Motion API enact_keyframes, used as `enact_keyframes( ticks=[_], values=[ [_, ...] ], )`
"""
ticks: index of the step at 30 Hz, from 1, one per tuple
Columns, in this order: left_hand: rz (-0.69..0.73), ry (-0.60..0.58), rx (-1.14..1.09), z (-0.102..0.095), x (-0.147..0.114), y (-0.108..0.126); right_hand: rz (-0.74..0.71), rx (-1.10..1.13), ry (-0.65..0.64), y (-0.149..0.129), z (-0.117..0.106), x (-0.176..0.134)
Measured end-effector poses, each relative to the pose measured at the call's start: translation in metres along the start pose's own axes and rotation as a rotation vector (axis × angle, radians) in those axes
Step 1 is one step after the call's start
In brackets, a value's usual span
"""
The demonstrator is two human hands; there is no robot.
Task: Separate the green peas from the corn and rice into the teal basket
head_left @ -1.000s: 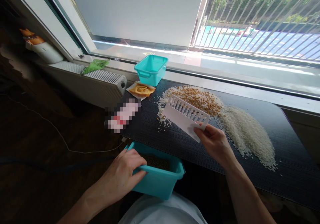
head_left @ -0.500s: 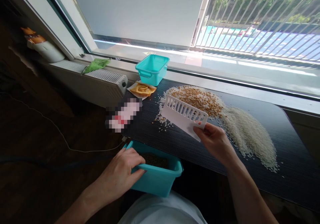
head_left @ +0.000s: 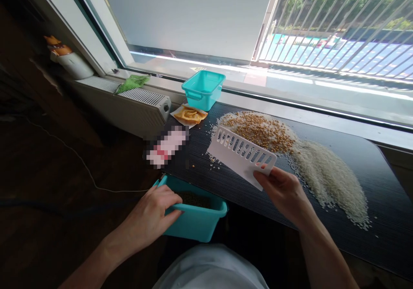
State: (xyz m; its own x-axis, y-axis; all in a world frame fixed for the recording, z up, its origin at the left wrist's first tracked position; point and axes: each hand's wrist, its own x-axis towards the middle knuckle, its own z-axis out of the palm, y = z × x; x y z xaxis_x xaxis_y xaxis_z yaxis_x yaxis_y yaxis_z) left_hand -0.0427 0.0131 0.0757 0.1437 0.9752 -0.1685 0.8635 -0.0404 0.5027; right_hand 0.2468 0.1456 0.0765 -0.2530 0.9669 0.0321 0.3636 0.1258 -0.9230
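Note:
My right hand (head_left: pixel 285 192) pinches one end of a white slotted plastic plate (head_left: pixel 235 160). The plate is held tilted at the near side of a pile of yellow-brown dried peas or beans (head_left: pixel 258 127) mixed with white rice. Whether its lower edge touches the table is hard to tell. My left hand (head_left: pixel 158 207) is closed over the rim of a teal plastic bin (head_left: pixel 200 222), just below the table's front edge. Small dark grains (head_left: pixel 195 200) lie in that bin. A single loose bean (head_left: pixel 193 166) rests near the edge.
More white rice (head_left: pixel 335 177) spreads across the right of the dark table (head_left: pixel 383 198). At the back stands a second teal bin (head_left: pixel 206 93), beside a yellowish item on white paper (head_left: pixel 190 116). A pixelated pink object (head_left: pixel 169 147) lies at left, near a radiator (head_left: pixel 138 108).
The view has shifted slightly. The held bin has moved left along the table edge. The slotted plate has come a little toward me, and a loose bean sits nearer the edge.

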Motion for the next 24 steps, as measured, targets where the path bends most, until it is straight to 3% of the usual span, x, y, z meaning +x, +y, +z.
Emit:
enact_keyframes(
  ticks=[5, 9, 14, 16, 20, 24],
  values=[
    [-0.041, 0.02, 0.032, -0.007, -0.004, -0.004, -0.067, -0.009, -0.213, -0.005, 0.033, 0.006],
    [-0.039, 0.062, 0.049, -0.009, -0.006, -0.006, -0.099, -0.057, -0.279, -0.012, 0.061, 0.008],
    [-0.053, 0.059, 0.043, -0.01, -0.009, -0.007, -0.139, -0.111, -0.398, -0.02, 0.057, -0.003],
    [-0.054, 0.055, 0.035, -0.01, -0.009, -0.007, -0.134, -0.133, -0.353, -0.018, 0.043, -0.007],
    [-0.005, 0.04, 0.045, -0.005, -0.009, -0.004, -0.089, -0.175, -0.08, -0.008, 0.012, -0.009],
    [0.021, 0.006, 0.038, -0.002, -0.006, 0.001, -0.03, -0.195, 0.066, -0.003, -0.002, -0.006]
  ],
)
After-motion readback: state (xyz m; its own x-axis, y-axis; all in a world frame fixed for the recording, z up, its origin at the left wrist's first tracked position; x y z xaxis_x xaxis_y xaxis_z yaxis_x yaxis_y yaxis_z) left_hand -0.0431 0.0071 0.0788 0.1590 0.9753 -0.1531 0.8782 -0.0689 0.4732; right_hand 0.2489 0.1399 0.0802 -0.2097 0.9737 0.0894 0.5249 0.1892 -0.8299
